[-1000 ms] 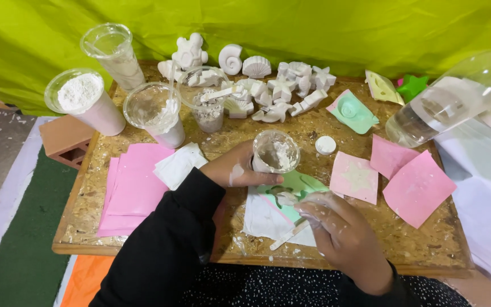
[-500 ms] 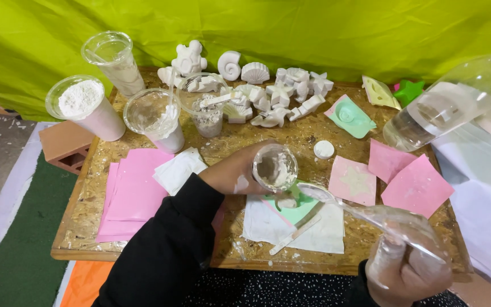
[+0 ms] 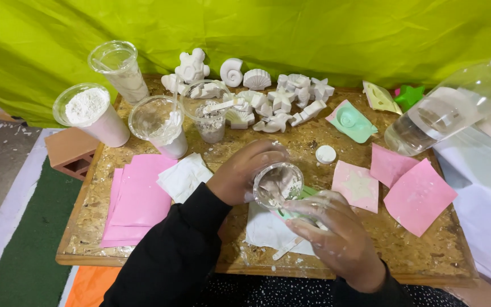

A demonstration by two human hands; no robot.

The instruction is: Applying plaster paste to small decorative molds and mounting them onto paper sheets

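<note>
My left hand (image 3: 244,175) grips a small clear plastic cup (image 3: 278,185) smeared with white plaster, tilted over a green mould (image 3: 308,193) that lies on white paper (image 3: 265,230). My right hand (image 3: 332,237), dusted with plaster, covers the mould from the near side with its fingers curled around it and close to the cup's rim. A flat wooden stick (image 3: 285,249) lies on the paper just below the hands. Whether the right hand holds anything is hidden.
A chipboard table (image 3: 427,258) carries several white plaster figures (image 3: 268,94), clear cups of white powder (image 3: 89,111) and plaster (image 3: 160,128), pink sheets (image 3: 137,199) at left and pink squares (image 3: 419,196) at right, a teal mould (image 3: 350,120), a white cap (image 3: 325,154) and a plastic bottle (image 3: 450,105) lying on its side. A brick (image 3: 72,150) sits at left.
My right hand was low at the near right edge half a second ago; it has come back up to the mould beside the cup. The left hand keeps its grip on the cup.
</note>
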